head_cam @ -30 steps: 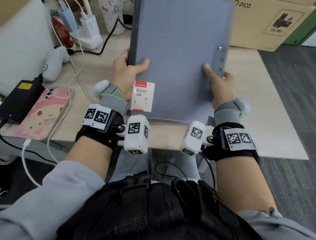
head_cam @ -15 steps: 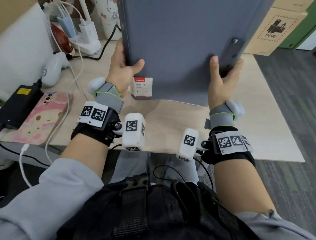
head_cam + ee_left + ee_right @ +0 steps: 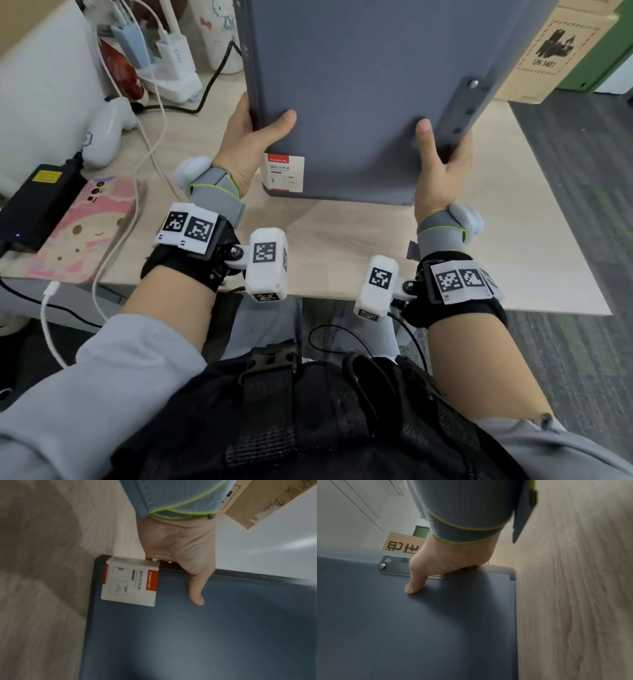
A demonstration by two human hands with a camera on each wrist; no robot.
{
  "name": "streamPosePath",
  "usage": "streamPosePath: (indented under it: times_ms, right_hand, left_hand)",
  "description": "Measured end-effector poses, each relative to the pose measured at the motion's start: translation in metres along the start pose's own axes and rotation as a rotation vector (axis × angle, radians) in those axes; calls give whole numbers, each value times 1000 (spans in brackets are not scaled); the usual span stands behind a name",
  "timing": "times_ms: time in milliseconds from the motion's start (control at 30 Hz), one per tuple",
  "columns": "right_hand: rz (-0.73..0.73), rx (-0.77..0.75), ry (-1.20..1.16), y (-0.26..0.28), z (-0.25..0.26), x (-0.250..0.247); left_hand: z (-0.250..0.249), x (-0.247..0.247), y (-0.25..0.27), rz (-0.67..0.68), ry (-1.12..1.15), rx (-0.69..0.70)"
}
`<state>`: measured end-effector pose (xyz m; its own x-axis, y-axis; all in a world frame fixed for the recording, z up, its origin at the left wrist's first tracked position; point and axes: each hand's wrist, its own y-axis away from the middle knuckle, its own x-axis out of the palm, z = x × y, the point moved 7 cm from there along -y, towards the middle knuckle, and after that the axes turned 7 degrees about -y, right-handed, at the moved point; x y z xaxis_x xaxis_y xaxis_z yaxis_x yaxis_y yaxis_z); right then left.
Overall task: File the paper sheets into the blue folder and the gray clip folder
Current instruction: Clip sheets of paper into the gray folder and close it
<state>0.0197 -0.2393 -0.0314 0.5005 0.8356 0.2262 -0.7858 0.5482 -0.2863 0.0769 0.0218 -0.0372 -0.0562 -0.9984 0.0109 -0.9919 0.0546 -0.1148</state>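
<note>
Now you hold the closed gray clip folder (image 3: pixel 359 102) raised above the surface (image 3: pixel 342 233), your left hand (image 3: pixel 246 144) and right hand (image 3: pixel 442 164) gripping its side edges, thumbs on the cover, fingers behind it, contents unseen.

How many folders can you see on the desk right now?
1. The gray folder is held upright over the desk, left hand on its left edge, right hand on its right. A blue folder may be hidden behind it.

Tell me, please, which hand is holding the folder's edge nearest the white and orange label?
The left hand grips the gray clip folder right above that label; the right hand holds the opposite edge.
</note>
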Motion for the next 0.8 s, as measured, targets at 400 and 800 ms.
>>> streamPosePath:
  times_ms: [400,800]
  right_hand:
    - [-33,103,204,-3,-21,-8]
    - [131,515,646,-2,-75,-10]
  left_hand:
    - [10,-2,-5,-59,-232,-17]
    - [55,-12,-4,-48,-366,-519]
